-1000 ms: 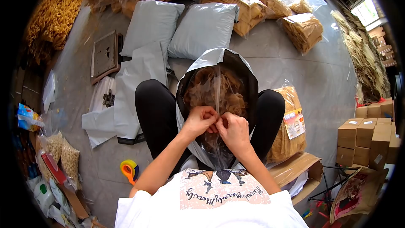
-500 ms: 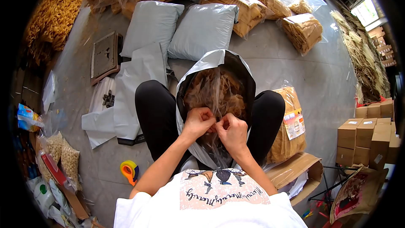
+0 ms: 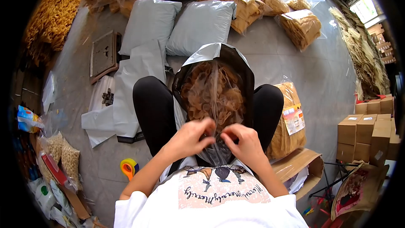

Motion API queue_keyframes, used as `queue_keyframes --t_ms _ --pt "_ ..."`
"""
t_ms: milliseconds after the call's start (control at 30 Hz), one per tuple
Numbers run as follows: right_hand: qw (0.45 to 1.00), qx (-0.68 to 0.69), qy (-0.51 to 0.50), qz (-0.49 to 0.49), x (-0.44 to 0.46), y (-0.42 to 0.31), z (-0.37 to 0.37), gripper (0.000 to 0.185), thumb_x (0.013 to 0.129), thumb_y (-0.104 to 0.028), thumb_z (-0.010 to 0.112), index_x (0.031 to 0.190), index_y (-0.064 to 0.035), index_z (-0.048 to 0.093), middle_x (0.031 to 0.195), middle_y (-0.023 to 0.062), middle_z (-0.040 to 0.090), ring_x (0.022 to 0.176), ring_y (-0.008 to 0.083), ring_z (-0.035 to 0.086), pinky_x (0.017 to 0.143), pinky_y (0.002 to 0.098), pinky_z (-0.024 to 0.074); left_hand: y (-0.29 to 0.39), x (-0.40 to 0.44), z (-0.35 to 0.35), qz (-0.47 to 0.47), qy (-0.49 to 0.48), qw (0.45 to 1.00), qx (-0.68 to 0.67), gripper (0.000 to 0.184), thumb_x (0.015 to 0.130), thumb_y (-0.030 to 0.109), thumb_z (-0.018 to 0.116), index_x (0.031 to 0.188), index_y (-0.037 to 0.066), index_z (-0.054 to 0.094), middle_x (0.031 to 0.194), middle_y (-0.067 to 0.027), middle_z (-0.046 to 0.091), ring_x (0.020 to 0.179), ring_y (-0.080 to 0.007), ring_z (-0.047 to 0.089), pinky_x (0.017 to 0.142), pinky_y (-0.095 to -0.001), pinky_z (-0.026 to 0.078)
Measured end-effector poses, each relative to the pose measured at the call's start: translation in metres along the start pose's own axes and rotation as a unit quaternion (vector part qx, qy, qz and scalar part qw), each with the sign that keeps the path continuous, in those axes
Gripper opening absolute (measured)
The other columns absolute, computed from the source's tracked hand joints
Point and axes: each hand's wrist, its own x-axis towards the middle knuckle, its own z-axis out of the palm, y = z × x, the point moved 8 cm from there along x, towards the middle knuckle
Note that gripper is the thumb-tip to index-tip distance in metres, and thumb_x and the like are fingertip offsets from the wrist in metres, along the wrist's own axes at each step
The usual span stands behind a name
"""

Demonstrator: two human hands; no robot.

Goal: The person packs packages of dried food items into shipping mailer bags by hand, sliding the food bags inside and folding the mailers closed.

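Between my knees stands a grey plastic mailing bag with a black lining, its mouth spread wide. Inside it is a clear plastic bag filled with brown, ruffled, dried-looking pieces. At the clear bag's near end, my left hand is curled beside the gathered plastic; its fingertips are smeared by motion, so its grip cannot be made out. Opposite it, my right hand has thumb and forefinger pinched at the plastic's edge. A small gap separates the two hands.
Two filled grey mailing bags lie ahead, beside flat grey bags and a scale. Yellow tape is at left. A packed brown bag and open carton stand at right, with stacked boxes beyond.
Both hands have come nearer my body and moved slightly apart, uncovering more of the brown contents. The grey bag's far rim has shifted a little away from me.
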Motion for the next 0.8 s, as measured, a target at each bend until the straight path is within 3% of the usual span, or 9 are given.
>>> queue_keyframes --t_ms 33,67,100,167,333,433,600,667,800 --pt "0.996 0.013 -0.088 0.010 -0.010 0.002 0.005 0.019 0.081 -0.018 0.066 0.090 -0.0020 0.065 0.080 0.0129 0.064 0.069 0.0295 0.063 0.063 0.0357 0.0507 0.011 -0.010 0.007 0.029 -0.085 0.993 0.075 0.031 0.077 0.020 0.071 0.101 0.003 0.060 0.080 -0.0099 0.064 0.078 -0.0237 0.062 0.083 -0.0373 0.044" --pt "0.996 0.013 -0.088 0.010 -0.017 0.002 0.000 0.019 0.081 -0.018 0.066 0.090 -0.0020 0.065 0.080 0.0129 0.064 0.069 0.0295 0.063 0.063 0.0357 0.0507 0.019 -0.020 0.017 0.057 -0.169 0.973 0.148 0.037 0.075 0.025 0.073 0.104 0.005 0.060 0.081 -0.0090 0.064 0.083 -0.0248 0.060 0.092 -0.0394 0.039" --pt "0.987 0.017 -0.161 0.006 -0.027 0.001 0.009 0.020 0.081 -0.019 0.066 0.093 -0.0023 0.066 0.081 0.0130 0.065 0.070 0.0297 0.063 0.064 0.0358 0.0508 0.020 -0.028 0.027 0.052 -0.218 0.965 0.137 0.042 0.075 0.030 0.073 0.107 0.007 0.060 0.081 -0.0081 0.064 0.087 -0.0235 0.058 0.098 -0.0401 0.032" --pt "0.966 0.002 -0.257 -0.006 -0.043 -0.002 0.025 0.026 0.081 -0.020 0.066 0.102 -0.0035 0.066 0.087 0.0140 0.065 0.076 0.0302 0.064 0.067 0.0364 0.0511 0.024 -0.038 0.038 0.103 -0.225 0.955 0.162 0.042 0.078 0.028 0.070 0.113 0.008 0.058 0.081 -0.0097 0.063 0.087 -0.0251 0.058 0.096 -0.0386 0.034" --pt "0.969 -0.031 -0.245 -0.027 -0.059 0.003 0.038 0.034 0.078 -0.016 0.069 0.107 -0.0013 0.062 0.096 0.0157 0.063 0.082 0.0315 0.062 0.072 0.0359 0.0512 0.025 -0.048 0.061 0.093 -0.255 0.941 0.202 0.040 0.082 0.021 0.064 0.118 0.006 0.053 0.082 -0.0100 0.063 0.086 -0.0256 0.060 0.089 -0.0357 0.041" --pt "0.974 -0.100 -0.195 -0.061 -0.062 -0.003 0.032 0.030 0.078 -0.018 0.067 0.101 0.0003 0.060 0.097 0.0155 0.062 0.094 0.0299 0.060 0.078 0.0362 0.0498 0.020 -0.044 0.064 0.107 -0.203 0.934 0.273 0.039 0.083 0.013 0.061 0.121 0.007 0.052 0.078 -0.0091 0.062 0.073 -0.0251 0.064 0.062 -0.0336 0.050" --pt "0.935 -0.257 -0.157 -0.185 -0.079 0.000 0.033 0.021 0.065 -0.005 0.066 0.085 -0.0016 0.061 0.084 0.0083 0.057 0.086 0.0230 0.057 0.075 0.0314 0.0495 0.024 -0.036 0.071 0.099 -0.215 0.932 0.275 0.034 0.079 0.014 0.064 0.112 0.010 0.062 0.077 -0.0090 0.060 0.072 -0.0252 0.064 0.062 -0.0349 0.050" --pt "0.964 -0.132 -0.070 -0.219 -0.082 -0.011 0.019 0.019 0.063 0.000 0.063 0.082 -0.0021 0.062 0.080 0.0068 0.055 0.081 0.0230 0.057 0.068 0.0311 0.0504 0.029 -0.035 0.079 0.149 -0.230 0.913 0.303 0.025 0.075 0.012 0.065 0.100 0.009 0.068 0.077 -0.0098 0.063 0.073 -0.0256 0.065 0.061 -0.0357 0.050" --pt "0.965 -0.072 0.003 -0.253 -0.081 -0.023 0.012 0.022 0.062 0.005 0.061 0.083 -0.0023 0.062 0.079 0.0071 0.054 0.081 0.0243 0.057 0.065 0.0315 0.0511 0.030 -0.011 0.072 0.100 -0.254 0.944 0.186 0.015 0.073 0.004 0.062 0.085 0.002 0.070 0.071 -0.0158 0.066 0.073 -0.0281 0.066 0.062 -0.0353 0.051"
